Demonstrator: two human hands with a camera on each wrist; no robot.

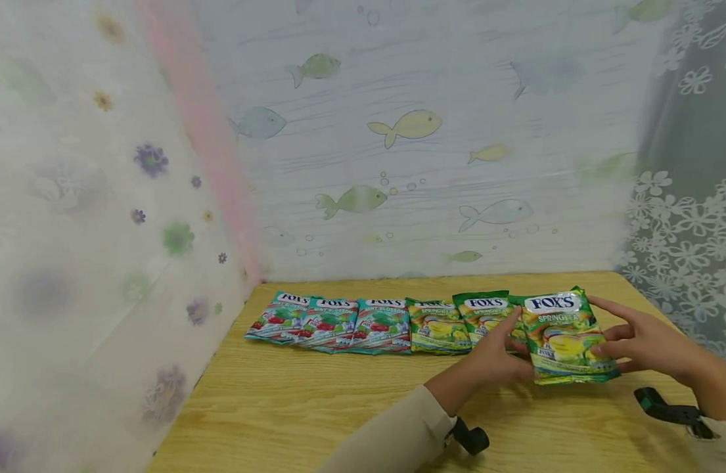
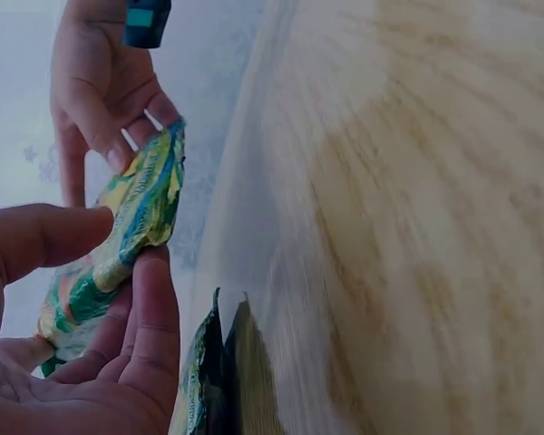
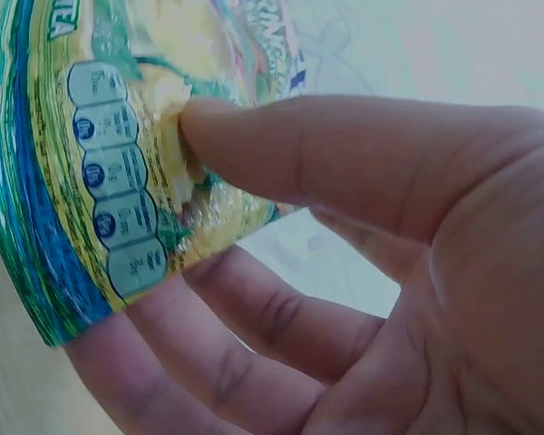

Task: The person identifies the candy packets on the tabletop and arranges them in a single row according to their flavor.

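Note:
A green and yellow Fox's Spring Tea candy bag [image 1: 565, 338] is held up off the table at the right end of a row. My left hand [image 1: 487, 358] grips its left edge, thumb on the front and fingers behind, as the left wrist view shows on the bag [image 2: 131, 213]. On the opposite edge my right hand [image 1: 652, 341] pinches the bag, its thumb [image 3: 281, 149] pressed on the printed front and fingers underneath. Behind the left hand, another Spring Tea bag [image 1: 477, 309] lies partly hidden. Beside that one lies a further Spring Tea bag [image 1: 438, 328].
Three teal Fox's Mint Blossom bags, the leftmost [image 1: 280, 318], the middle [image 1: 330, 325] and the right one [image 1: 382, 326], lie overlapping on the wooden table [image 1: 292, 407]. A fish-patterned curtain [image 1: 422, 197] hangs behind the table's far edge, with a flowered sheet [image 1: 102, 263] at the left.

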